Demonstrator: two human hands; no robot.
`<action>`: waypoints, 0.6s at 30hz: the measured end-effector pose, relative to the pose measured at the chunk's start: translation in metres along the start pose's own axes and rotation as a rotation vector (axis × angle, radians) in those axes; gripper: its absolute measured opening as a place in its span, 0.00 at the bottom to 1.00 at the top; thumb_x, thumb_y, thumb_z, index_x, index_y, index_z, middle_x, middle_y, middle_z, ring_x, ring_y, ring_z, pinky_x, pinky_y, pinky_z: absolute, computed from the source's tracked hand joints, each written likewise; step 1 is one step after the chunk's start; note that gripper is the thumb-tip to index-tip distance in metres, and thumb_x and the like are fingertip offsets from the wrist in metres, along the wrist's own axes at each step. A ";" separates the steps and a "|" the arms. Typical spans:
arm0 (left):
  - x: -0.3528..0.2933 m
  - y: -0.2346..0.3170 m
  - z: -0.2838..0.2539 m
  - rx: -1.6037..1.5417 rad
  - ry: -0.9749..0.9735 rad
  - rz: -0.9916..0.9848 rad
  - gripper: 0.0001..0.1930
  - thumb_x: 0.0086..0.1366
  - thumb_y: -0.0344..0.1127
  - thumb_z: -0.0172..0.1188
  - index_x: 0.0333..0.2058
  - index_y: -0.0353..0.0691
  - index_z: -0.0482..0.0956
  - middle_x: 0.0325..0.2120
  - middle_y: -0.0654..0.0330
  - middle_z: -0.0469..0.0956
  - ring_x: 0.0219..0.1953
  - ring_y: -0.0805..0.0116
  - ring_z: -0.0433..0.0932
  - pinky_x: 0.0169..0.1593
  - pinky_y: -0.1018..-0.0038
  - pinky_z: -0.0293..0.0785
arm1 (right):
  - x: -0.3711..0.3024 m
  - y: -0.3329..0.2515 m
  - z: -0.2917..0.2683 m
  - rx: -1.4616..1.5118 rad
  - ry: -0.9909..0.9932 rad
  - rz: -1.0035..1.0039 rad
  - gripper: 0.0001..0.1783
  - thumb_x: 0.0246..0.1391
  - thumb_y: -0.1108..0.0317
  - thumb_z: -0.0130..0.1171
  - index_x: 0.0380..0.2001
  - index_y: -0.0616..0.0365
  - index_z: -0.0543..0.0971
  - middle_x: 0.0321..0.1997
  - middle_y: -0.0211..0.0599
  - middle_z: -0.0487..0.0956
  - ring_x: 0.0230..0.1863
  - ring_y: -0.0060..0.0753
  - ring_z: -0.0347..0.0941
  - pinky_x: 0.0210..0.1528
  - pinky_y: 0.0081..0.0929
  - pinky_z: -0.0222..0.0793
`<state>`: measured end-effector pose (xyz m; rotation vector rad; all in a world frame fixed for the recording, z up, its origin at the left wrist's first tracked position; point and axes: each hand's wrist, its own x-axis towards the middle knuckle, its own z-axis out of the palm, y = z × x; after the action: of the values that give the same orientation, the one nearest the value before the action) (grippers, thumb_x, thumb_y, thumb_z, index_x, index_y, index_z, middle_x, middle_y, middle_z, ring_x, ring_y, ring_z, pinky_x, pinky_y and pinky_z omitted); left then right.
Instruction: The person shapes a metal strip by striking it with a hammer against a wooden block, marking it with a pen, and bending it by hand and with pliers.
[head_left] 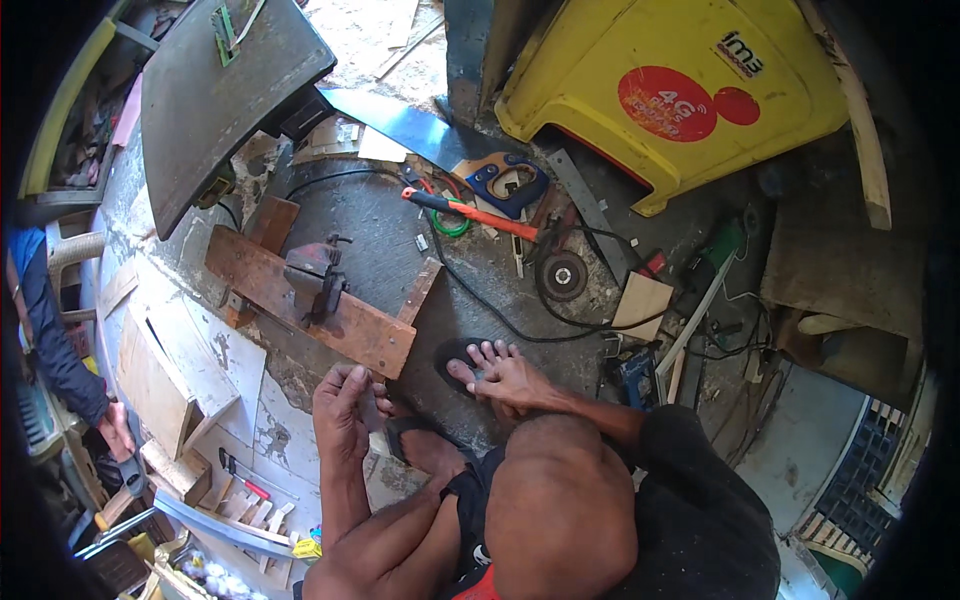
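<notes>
My left hand [343, 408] is raised beside the near end of a rusty brown bench plank [350, 335], thumb and fingers pinched together. What the pinch holds, if anything, I cannot make out. A small dark metal vise [315, 280] is mounted on the middle of that plank. My right hand [515, 385] rests on my right foot [487, 355], its fingers laid over the foot just behind the toes. My other foot [430, 450], in a dark sandal, lies between my two hands. Past the plank's end, a short wooden crosspiece [420, 290] touches the floor.
An orange-handled hammer [470, 212], a handsaw [505, 185], a grinding disc [563, 275] and a green power tool [715, 255] lie among black cables ahead. A yellow plastic table [600, 70] leans far right. Another person's hand [115, 430] shows at the left, near boards [160, 370].
</notes>
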<state>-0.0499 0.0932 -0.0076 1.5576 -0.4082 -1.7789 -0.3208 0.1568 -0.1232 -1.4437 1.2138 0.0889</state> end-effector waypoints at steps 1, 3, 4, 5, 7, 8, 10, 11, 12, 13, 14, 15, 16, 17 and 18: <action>0.001 0.000 0.004 -0.001 -0.006 -0.006 0.10 0.66 0.38 0.64 0.35 0.39 0.75 0.24 0.56 0.79 0.19 0.68 0.80 0.23 0.74 0.78 | 0.001 0.008 0.008 -0.049 0.095 -0.014 0.36 0.61 0.33 0.43 0.52 0.49 0.83 0.71 0.53 0.62 0.70 0.64 0.54 0.71 0.55 0.44; 0.006 -0.002 0.013 -0.006 -0.028 -0.021 0.10 0.66 0.38 0.64 0.35 0.39 0.75 0.24 0.56 0.79 0.19 0.68 0.79 0.23 0.73 0.78 | 0.004 0.031 0.029 -0.152 0.291 -0.032 0.32 0.62 0.37 0.47 0.51 0.51 0.83 0.63 0.52 0.73 0.63 0.58 0.66 0.66 0.52 0.57; 0.007 -0.001 0.012 0.007 -0.029 -0.024 0.10 0.66 0.38 0.64 0.35 0.39 0.75 0.24 0.56 0.79 0.19 0.68 0.80 0.23 0.73 0.78 | 0.008 0.027 0.018 0.071 0.296 0.001 0.29 0.61 0.40 0.49 0.48 0.53 0.83 0.56 0.51 0.76 0.57 0.55 0.71 0.60 0.49 0.62; 0.008 -0.001 0.011 0.017 -0.029 -0.030 0.10 0.66 0.39 0.64 0.35 0.39 0.75 0.24 0.57 0.79 0.19 0.68 0.80 0.24 0.73 0.78 | 0.010 0.016 -0.004 0.293 0.293 0.037 0.27 0.61 0.44 0.51 0.46 0.54 0.83 0.50 0.50 0.80 0.51 0.52 0.75 0.55 0.46 0.67; 0.005 -0.002 0.010 0.041 -0.015 -0.029 0.10 0.66 0.39 0.64 0.35 0.39 0.75 0.24 0.57 0.79 0.20 0.68 0.80 0.24 0.74 0.78 | 0.030 -0.004 -0.041 0.487 0.513 0.063 0.20 0.61 0.51 0.55 0.39 0.57 0.83 0.36 0.47 0.83 0.39 0.46 0.81 0.43 0.41 0.74; 0.007 -0.003 0.012 0.052 -0.021 -0.039 0.11 0.66 0.39 0.64 0.35 0.39 0.75 0.24 0.58 0.79 0.21 0.69 0.80 0.24 0.74 0.78 | 0.045 -0.015 -0.058 0.457 0.752 0.073 0.17 0.60 0.55 0.56 0.35 0.59 0.82 0.29 0.46 0.83 0.32 0.44 0.82 0.36 0.39 0.75; 0.010 -0.003 0.013 0.042 -0.047 -0.073 0.11 0.66 0.40 0.64 0.35 0.39 0.75 0.25 0.59 0.80 0.23 0.69 0.81 0.26 0.75 0.78 | 0.070 -0.049 -0.103 0.239 0.948 -0.009 0.17 0.59 0.54 0.56 0.32 0.58 0.84 0.32 0.51 0.82 0.35 0.44 0.83 0.38 0.42 0.75; 0.011 -0.004 0.014 0.041 -0.061 -0.072 0.11 0.66 0.40 0.64 0.35 0.40 0.75 0.25 0.59 0.80 0.22 0.69 0.81 0.25 0.75 0.78 | 0.082 -0.063 -0.121 0.112 0.861 0.015 0.17 0.59 0.54 0.57 0.31 0.57 0.84 0.33 0.50 0.83 0.35 0.44 0.83 0.37 0.42 0.75; 0.012 -0.004 0.015 0.040 -0.072 -0.067 0.10 0.66 0.40 0.64 0.35 0.41 0.75 0.25 0.58 0.80 0.21 0.68 0.81 0.24 0.75 0.78 | 0.095 -0.079 -0.137 -0.015 0.773 0.035 0.17 0.58 0.53 0.57 0.31 0.56 0.85 0.33 0.49 0.83 0.35 0.44 0.84 0.37 0.43 0.76; 0.013 -0.006 0.017 0.038 -0.087 -0.068 0.10 0.66 0.40 0.64 0.35 0.42 0.75 0.24 0.58 0.80 0.21 0.68 0.81 0.24 0.75 0.78 | 0.106 -0.090 -0.147 -0.143 0.687 0.064 0.17 0.58 0.53 0.58 0.31 0.55 0.86 0.33 0.49 0.84 0.36 0.43 0.84 0.36 0.43 0.76; 0.014 -0.005 0.018 0.037 -0.096 -0.071 0.10 0.66 0.40 0.64 0.34 0.41 0.74 0.25 0.58 0.80 0.21 0.68 0.81 0.24 0.75 0.78 | 0.120 -0.100 -0.151 -0.265 0.620 0.101 0.17 0.57 0.53 0.58 0.31 0.54 0.86 0.34 0.47 0.85 0.36 0.43 0.84 0.36 0.43 0.77; 0.015 -0.003 0.020 0.036 -0.114 -0.061 0.10 0.67 0.39 0.64 0.34 0.41 0.74 0.25 0.57 0.80 0.21 0.68 0.81 0.25 0.74 0.78 | 0.136 -0.106 -0.153 -0.388 0.555 0.140 0.16 0.56 0.54 0.59 0.32 0.54 0.87 0.34 0.46 0.85 0.37 0.43 0.84 0.36 0.43 0.77; 0.014 -0.001 0.022 0.035 -0.131 -0.050 0.10 0.67 0.39 0.64 0.34 0.41 0.74 0.25 0.57 0.80 0.22 0.68 0.81 0.25 0.74 0.78 | 0.149 -0.109 -0.153 -0.510 0.489 0.180 0.15 0.56 0.54 0.59 0.32 0.53 0.87 0.35 0.45 0.86 0.38 0.43 0.85 0.36 0.43 0.78; 0.014 -0.002 0.023 0.032 -0.146 -0.045 0.10 0.67 0.39 0.63 0.34 0.41 0.74 0.25 0.57 0.80 0.22 0.68 0.81 0.25 0.74 0.78 | 0.168 -0.097 -0.146 -0.558 0.519 0.179 0.15 0.55 0.55 0.60 0.32 0.53 0.87 0.35 0.44 0.86 0.38 0.43 0.85 0.36 0.43 0.78; 0.012 0.001 0.028 0.055 -0.154 -0.032 0.10 0.67 0.39 0.63 0.35 0.39 0.74 0.26 0.57 0.81 0.23 0.68 0.81 0.27 0.75 0.79 | 0.188 -0.081 -0.142 -0.606 0.559 0.179 0.14 0.54 0.57 0.61 0.32 0.53 0.87 0.36 0.42 0.86 0.39 0.42 0.85 0.36 0.43 0.79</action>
<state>-0.0766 0.0777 -0.0098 1.4759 -0.5124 -1.9346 -0.2596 -0.0839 -0.1475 -1.9554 1.8834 0.1968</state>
